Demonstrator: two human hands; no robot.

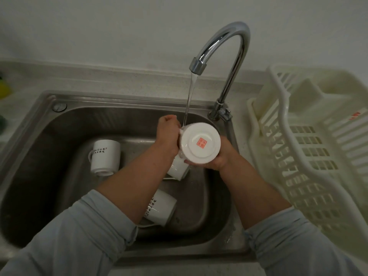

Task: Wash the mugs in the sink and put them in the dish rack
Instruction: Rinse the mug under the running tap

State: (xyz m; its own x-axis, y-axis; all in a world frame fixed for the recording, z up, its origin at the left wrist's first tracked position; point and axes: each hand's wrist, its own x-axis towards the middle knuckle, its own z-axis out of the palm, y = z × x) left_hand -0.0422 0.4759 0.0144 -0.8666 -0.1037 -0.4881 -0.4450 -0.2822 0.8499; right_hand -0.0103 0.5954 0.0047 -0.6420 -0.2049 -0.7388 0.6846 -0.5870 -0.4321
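Mug [200, 144], white with a red stamp on its base, is held under the running tap [225, 48] at the sink's [39, 156] 1 o'clock corner, base turned up toward me. My left hand [168, 134] is clenched round its side at 9 o'clock, where I judge the handle to be, though the handle itself is hidden. My right hand [217, 156] cups it from 5 o'clock, fingers curled round the wall. The stream of water [190, 96] lands on the mug's far edge, just beside the left hand.

Three more mugs lie on their sides in the basin: a lettered mug [105, 158] at 9 o'clock of the held one and well apart from it, a second mug [178, 169] just beneath my hands at 7 o'clock, and a third mug [161, 208] at 6 o'clock, partly behind my left forearm.

The dish rack [310, 148] sits on the table [119, 76] at 3 o'clock of the sink. None of the mugs I can see is in it. By my reading the job is at an early stage: one mug being rinsed, none racked, three waiting.
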